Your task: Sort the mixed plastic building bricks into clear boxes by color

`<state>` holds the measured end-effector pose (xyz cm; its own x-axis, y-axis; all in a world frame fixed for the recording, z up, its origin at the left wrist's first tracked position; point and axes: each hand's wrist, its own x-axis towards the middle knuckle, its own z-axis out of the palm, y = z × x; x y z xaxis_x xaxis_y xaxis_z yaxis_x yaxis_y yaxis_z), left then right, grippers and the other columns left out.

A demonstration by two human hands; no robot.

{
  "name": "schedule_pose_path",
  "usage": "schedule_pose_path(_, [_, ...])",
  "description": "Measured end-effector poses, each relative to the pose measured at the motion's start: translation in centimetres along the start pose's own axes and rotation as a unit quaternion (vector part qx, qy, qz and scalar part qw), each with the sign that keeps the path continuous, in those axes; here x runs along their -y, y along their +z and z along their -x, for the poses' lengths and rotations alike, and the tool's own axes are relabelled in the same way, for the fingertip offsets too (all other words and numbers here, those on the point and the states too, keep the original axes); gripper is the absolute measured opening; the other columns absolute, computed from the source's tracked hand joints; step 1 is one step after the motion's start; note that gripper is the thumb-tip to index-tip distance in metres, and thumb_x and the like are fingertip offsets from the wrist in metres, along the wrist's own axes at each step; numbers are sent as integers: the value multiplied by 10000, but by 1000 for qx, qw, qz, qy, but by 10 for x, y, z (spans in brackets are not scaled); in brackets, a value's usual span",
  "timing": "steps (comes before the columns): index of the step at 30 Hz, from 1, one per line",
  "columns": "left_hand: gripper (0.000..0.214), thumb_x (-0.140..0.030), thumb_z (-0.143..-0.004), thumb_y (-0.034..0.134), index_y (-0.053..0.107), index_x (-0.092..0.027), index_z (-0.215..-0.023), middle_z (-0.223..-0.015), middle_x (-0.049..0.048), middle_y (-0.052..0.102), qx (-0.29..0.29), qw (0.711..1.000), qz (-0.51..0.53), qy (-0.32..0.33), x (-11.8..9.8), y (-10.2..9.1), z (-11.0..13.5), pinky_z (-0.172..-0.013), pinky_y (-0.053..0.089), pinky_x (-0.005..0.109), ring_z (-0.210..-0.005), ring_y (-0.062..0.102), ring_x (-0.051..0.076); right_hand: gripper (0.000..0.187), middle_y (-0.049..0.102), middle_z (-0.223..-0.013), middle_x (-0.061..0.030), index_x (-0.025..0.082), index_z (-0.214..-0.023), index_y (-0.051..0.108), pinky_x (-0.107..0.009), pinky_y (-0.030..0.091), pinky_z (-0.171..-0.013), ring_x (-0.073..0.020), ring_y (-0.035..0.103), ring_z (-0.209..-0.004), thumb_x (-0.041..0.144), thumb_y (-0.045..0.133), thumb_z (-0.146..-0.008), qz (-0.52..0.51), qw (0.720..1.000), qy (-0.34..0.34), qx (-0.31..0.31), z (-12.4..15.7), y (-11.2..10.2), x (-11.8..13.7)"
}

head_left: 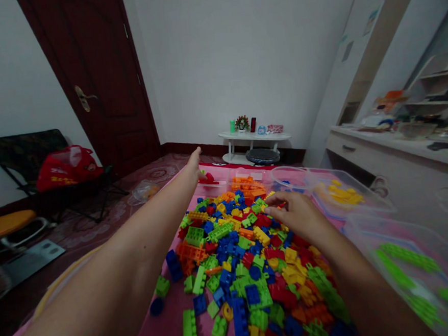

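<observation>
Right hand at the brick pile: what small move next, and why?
Perhaps pinch the yellow brick close to the right hand: it lies exposed on the pile, and the clear bin on that side holds yellow pieces. Whether the hand grips anything now is unclear.

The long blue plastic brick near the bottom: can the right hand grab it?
Probably yes: the long blue plastic brick looks uncovered, and the right hand need only draw back over the loose multicoloured plastic blocks.

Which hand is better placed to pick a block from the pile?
Probably the right hand: its fingers are over the block pile, while the left hand is out beside a clear bin.
</observation>
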<state>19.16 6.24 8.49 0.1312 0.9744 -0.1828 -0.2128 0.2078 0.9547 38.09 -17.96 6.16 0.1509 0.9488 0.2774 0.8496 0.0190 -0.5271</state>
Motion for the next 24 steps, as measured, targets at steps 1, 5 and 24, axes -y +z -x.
schedule_pose_path(1, [516, -594, -770, 453, 499, -234, -1136, -1218, 159, 487, -6, 1000, -16, -7, 1, -1, 2, -786, 480, 415, -1182, 447, 328, 210, 712, -842, -57, 177, -869, 705, -280, 451, -617, -188, 634, -720, 295, 595, -734, -2, 1000, -6, -2, 1, 1, 3])
schedule_pose_path(5, [333, -446, -826, 458, 595, -171, -956, -1040, 143, 605, 53, 998, -46, 0, 8, -1, 29, -689, 505, 312, -885, 615, 215, 180, 706, -826, -37, 197, -865, 703, -292, 453, -658, -174, 626, -722, 260, 570, -761, -18, 999, -42, 13, 7, 14, 22])
schedule_pose_path(24, [143, -216, -720, 601, 714, -137, -756, -626, 44, 664, 161, 820, -459, 303, 46, -13, 107, -531, 405, 207, -576, 589, 142, 271, 648, -1027, -66, 222, -1071, 638, -285, 386, -791, -206, 573, -955, 300, 516, -841, 114, 986, -111, 57, 20, 38, 45])
